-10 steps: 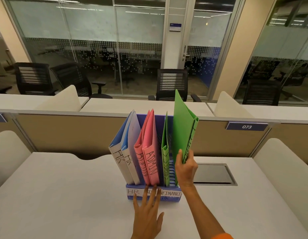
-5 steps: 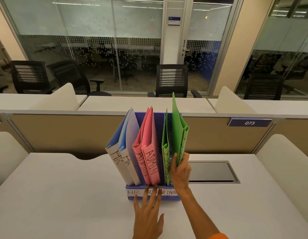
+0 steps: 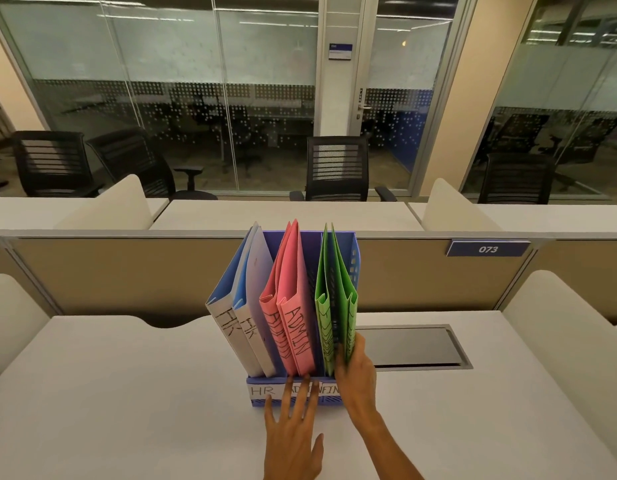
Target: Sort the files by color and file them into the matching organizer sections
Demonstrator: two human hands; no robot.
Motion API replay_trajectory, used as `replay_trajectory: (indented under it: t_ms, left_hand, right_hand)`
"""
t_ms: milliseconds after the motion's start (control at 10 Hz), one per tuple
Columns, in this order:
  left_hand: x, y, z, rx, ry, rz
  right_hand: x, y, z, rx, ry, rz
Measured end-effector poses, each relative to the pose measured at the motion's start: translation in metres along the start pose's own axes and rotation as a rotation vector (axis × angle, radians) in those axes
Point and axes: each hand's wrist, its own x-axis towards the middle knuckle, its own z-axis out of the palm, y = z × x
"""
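**Six files, one organizer**

The blue organizer (image 3: 355, 258) holds two blue files (image 3: 246, 271) at its left, two pink files (image 3: 293, 271) mid, two green files (image 3: 341, 282) right. Right hand (image 3: 357, 370) pinches the rightmost green one; left hand (image 3: 293, 441) lies spread flat against its front.

The left hand (image 3: 293, 441) lies flat, fingers (image 3: 302, 393) spread and extended forward, thumb out to the side. The right hand (image 3: 357, 374) reaches just beyond it, forearm angled inward, fingers curled closed in a grasp.
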Motion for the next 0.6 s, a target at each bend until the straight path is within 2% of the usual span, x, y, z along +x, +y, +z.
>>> replay_trajectory:
  t_ms: [200,400,600]
  left_hand:
    - [-0.007,0.000,-0.007,0.052,0.038,0.022]
    - [-0.024,-0.002,-0.023,0.027,0.082,0.084]
    - [-0.045,-0.002,-0.040,0.021,0.192,0.031]
  right_hand:
    - [-0.021,-0.003,-0.016,0.068,-0.050,-0.001]
    - [-0.057,-0.008,-0.043,-0.120,-0.026,-0.048]
    - [-0.093,-0.009,-0.061,-0.223,-0.104,-0.115]
